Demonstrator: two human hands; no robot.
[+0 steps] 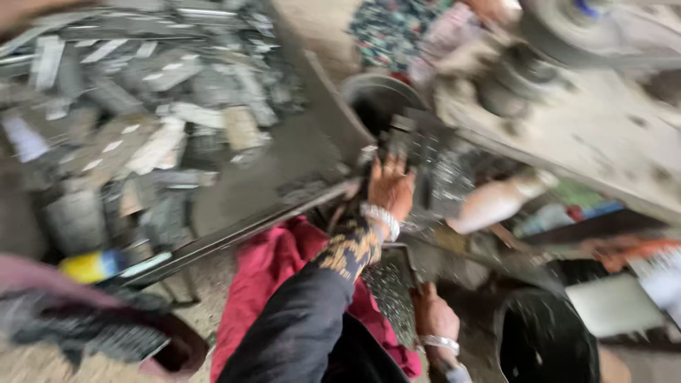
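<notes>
The whole view is smeared by motion. My left hand, in a black sleeve with a gold-patterned cuff and pale bangles, reaches up and forward. Its fingers close around the lower end of a dark grey metal piece beside a machine. My right hand, with a bangle at the wrist, lies low against the right edge of a grey plate speckled with metal shavings. The blur hides whether its fingers grip the plate.
A heap of grey metal offcuts fills the upper left. A big grimy machine is at the upper right, with a dark bucket beside it and a black bucket at the lower right. Red cloth covers my lap. Another person's patterned clothing is at the top.
</notes>
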